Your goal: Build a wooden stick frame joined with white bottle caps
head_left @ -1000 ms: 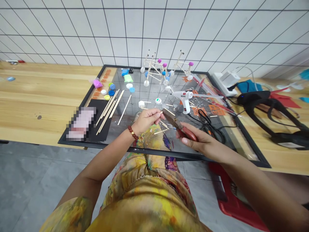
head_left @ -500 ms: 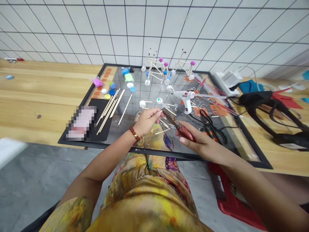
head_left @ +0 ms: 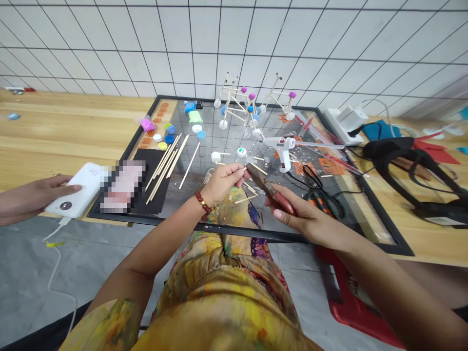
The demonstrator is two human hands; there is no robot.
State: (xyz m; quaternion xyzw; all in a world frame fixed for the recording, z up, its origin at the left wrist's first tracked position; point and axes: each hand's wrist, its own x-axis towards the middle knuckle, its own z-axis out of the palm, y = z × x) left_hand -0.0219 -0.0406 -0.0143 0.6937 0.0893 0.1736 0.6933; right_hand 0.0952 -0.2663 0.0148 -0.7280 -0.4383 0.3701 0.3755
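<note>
My left hand (head_left: pixel 224 184) pinches a thin wooden stick (head_left: pixel 244 168), mostly hidden by the fingers, with its end at the jaws of the pliers. Those rusty pliers (head_left: pixel 262 180) have red handles, and my right hand (head_left: pixel 302 209) is wrapped round them. Under and beside the jaws, short cut stick pieces (head_left: pixel 245 199) lie on the glass board (head_left: pixel 204 214). A round white piece (head_left: pixel 215 157) with a stick in it is just beyond my left hand. The white glue gun (head_left: pixel 283 158) stands behind the pliers.
Long wooden sticks (head_left: pixel 161 178) lie on black paper at left, beside a blurred-out pink object (head_left: pixel 124 185). Stick models with coloured balls (head_left: pixel 237 105) stand at the back. Another person's hand (head_left: pixel 44 195) holds a white power bank (head_left: pixel 78 190) at left. A black cable (head_left: pixel 321 190) coils at right.
Another person's hand has come in from the left with the white power bank and its cable, which moved right, towards the board. My hands and the pliers have hardly moved.
</note>
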